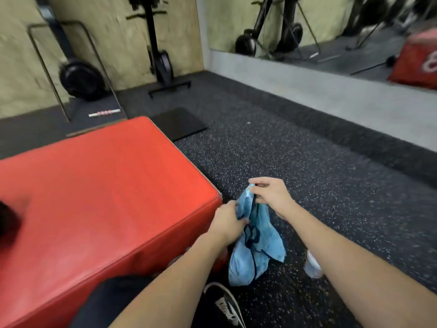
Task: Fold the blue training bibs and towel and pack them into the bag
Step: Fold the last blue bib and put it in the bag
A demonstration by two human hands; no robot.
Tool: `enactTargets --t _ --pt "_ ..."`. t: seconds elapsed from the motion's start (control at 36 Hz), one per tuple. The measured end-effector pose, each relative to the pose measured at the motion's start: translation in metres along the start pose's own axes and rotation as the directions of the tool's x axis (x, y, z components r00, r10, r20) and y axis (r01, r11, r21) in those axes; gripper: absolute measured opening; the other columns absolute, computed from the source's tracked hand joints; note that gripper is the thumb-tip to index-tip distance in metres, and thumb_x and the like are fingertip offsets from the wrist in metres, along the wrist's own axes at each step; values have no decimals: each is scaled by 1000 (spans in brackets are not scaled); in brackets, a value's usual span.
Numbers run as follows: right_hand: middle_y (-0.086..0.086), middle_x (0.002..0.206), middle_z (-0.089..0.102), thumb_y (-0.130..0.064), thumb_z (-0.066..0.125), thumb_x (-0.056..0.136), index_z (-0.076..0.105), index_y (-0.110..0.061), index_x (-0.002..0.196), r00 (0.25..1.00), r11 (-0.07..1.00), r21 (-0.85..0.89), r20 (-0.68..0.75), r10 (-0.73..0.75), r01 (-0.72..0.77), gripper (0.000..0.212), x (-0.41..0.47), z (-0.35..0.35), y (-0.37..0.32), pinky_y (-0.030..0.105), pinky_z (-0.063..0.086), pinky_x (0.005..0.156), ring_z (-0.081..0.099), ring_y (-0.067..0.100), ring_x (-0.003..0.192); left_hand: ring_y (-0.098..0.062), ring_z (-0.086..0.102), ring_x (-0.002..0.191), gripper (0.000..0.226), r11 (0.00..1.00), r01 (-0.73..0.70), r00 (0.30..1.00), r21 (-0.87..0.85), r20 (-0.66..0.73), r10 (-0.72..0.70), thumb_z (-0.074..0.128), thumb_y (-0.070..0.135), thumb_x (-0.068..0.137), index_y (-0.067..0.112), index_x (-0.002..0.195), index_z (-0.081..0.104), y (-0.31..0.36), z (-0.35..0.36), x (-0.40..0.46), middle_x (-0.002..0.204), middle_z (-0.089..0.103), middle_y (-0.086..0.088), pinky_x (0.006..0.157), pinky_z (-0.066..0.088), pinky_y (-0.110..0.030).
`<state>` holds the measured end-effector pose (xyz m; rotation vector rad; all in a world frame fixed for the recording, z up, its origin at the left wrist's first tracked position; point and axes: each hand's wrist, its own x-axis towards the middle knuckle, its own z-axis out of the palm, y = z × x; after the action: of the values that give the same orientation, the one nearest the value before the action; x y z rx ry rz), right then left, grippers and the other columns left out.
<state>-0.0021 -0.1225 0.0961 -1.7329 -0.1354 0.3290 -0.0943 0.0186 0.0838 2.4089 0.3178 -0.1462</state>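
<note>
Both hands out in front, low over the speckled dark floor, just right of the red padded box. Left hand curled round a bunched edge of the light blue bib, fingers closed into the cloth at its left side. Right hand higher up, fingertips and thumb pinching the topmost fold of the same bib, remaining fingers bent in close. Bib crumpled and unfolded, hanging between the two grips with its dark trim twisting down the middle, lower end drooping close above the floor; touching or not, cannot tell. A pale blue scrap on the floor by the right forearm, too blurred to identify. Black shoe with white sole planted below the bib, dark trouser leg alongside the box. Blurred dark shape at the left edge, on top of the box. Flat black mat beyond the far corner of the box; weight plates and a black stand against the back wall; mirror along the right wall.
</note>
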Motion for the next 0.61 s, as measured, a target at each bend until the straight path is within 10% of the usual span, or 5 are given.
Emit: enactTargets --t 0.31,0.61 --pt "1 88 63 -4 73 87 70 -9 116 932 931 63 -1 -361 361 30 -87 13 -199 19 51 53 57 12 73 -22 57 120 73 971 -160 934 -180 -346 90 74 49 83 14 141 48 77 -149 -79 131 60 -7 98 44 -29" --pt "-3 129 55 -16 79 84 54 -18 140 786 786 -9 40 -617 618 61 -143 35 -342 16 53 60 60 5 99 -14 47 62 36 926 -324 830 -193 -527 180 69 43 87 8 80 69 124 -271 -147 66 57 2 54 32 -29"
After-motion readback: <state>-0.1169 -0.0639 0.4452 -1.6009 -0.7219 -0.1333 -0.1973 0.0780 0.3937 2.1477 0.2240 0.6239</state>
